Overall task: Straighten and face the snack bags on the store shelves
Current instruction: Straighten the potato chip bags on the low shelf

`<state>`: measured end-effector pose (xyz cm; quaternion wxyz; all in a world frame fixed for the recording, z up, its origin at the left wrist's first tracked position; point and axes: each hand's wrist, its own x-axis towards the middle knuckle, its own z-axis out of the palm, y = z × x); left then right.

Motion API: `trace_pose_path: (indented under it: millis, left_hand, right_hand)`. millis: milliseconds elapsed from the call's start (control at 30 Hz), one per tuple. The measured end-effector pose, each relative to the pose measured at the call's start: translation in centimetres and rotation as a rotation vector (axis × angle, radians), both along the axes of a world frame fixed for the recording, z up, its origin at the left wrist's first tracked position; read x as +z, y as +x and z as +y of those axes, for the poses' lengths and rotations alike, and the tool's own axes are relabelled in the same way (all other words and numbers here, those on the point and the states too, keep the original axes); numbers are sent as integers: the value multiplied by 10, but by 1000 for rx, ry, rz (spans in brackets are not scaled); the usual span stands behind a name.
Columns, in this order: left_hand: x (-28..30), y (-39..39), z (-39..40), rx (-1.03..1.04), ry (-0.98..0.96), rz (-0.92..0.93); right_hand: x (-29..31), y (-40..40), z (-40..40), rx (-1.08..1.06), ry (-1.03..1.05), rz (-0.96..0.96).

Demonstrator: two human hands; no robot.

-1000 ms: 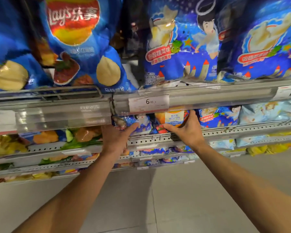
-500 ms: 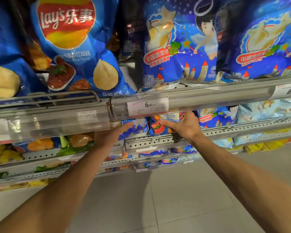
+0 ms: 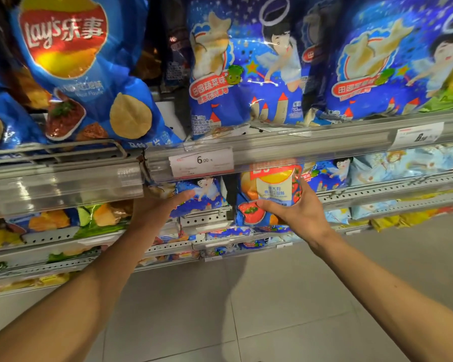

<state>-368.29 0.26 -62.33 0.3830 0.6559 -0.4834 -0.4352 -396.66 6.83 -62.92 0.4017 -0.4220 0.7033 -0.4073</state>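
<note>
My right hand [image 3: 297, 209] grips a small blue Lay's bag with a tomato picture [image 3: 264, 197] on the second shelf, thumb under its lower part, fingers round its right edge. The bag leans out past the shelf front, its top hidden behind the upper price rail [image 3: 311, 150]. My left hand [image 3: 158, 209] reaches under that rail with straight fingers touching the left side of a small blue angel-print bag [image 3: 204, 194]. Above, a large Lay's bag [image 3: 76, 74] leans left and two large angel-print bags [image 3: 243, 69] [image 3: 387, 64] stand on the top shelf.
A 6.00 price tag [image 3: 202, 162] sits on the rail above my hands. Pale blue bags [image 3: 403, 163] fill the second shelf to the right, green and orange bags [image 3: 89, 218] to the left. Lower perforated shelves [image 3: 390, 189] hold more small bags. Grey tiled floor [image 3: 246, 309] lies below.
My right hand has drawn the small Lay's bag forward and up so its front shows more. My left hand has slid right onto the angel-print bag. The view has moved closer.
</note>
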Motion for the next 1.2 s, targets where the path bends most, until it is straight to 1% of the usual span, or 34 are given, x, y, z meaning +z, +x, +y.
trace_pose_path:
  millis: [200,400,600,767,900,1033,1100,1200]
  left_hand:
    - [-1,-15,0,-28,-85,6]
    - [-8,-43,-4,-45,-53,-24]
    - [-11,-80,-10,-118,135,-170]
    - [-12,-119,-18,-151,219,-82]
    - [-19,-130,-17,-134,184,-91]
    - [-23,-122,-15,-197,192,-168]
    - [-23,-120,-12,-210,146,-237]
    - [-21,-114,-4,-227,49,-212]
  right_hand:
    - [-9,-20,30,-38,-6,-62]
    - [-13,-34,44,-56,-11,-126]
    - [-19,-52,61,-96,22,-140]
    - [-21,-63,69,-94,38,-165]
    - [-19,-69,73,-85,35,-194]
    - [-18,-69,75,-59,41,-227]
    - [-18,-65,76,-54,41,-245]
    - [-18,-56,79,-34,35,-264]
